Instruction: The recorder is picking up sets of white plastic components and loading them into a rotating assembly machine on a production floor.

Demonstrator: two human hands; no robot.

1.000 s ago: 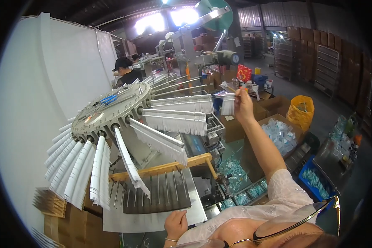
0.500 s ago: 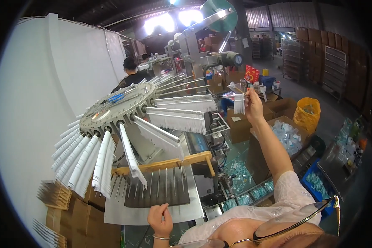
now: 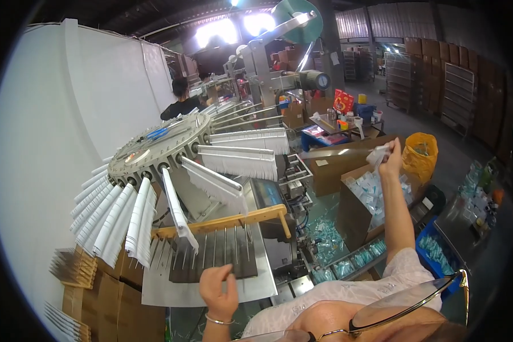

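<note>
My right hand (image 3: 389,158) is raised at the right, its fingers closed round one end of a thin rod with a crumpled white fringed bundle (image 3: 377,155) on it. The rod (image 3: 339,153) is smeared by motion and points left toward the machine. My left hand (image 3: 219,290) is curled into a loose fist over the near edge of a metal plate (image 3: 211,293); nothing shows in it. Just beyond it is a wooden rack (image 3: 256,216) with a row of thin metal pins. Behind that stands a round indexing wheel (image 3: 154,142), its spokes hung with white fringed strips (image 3: 239,161).
An open carton (image 3: 356,208) of small clear packets stands below my right hand, beside a yellow bag (image 3: 420,157). Nearer are a blue crate (image 3: 436,251) and a tray row (image 3: 362,256) of teal pieces. A person (image 3: 180,102) is behind the wheel.
My right hand has swung right, away from the wheel, with the rod and white bundle, which now looks crumpled. My left hand has risen slightly and stays curled. The view has shifted a little.
</note>
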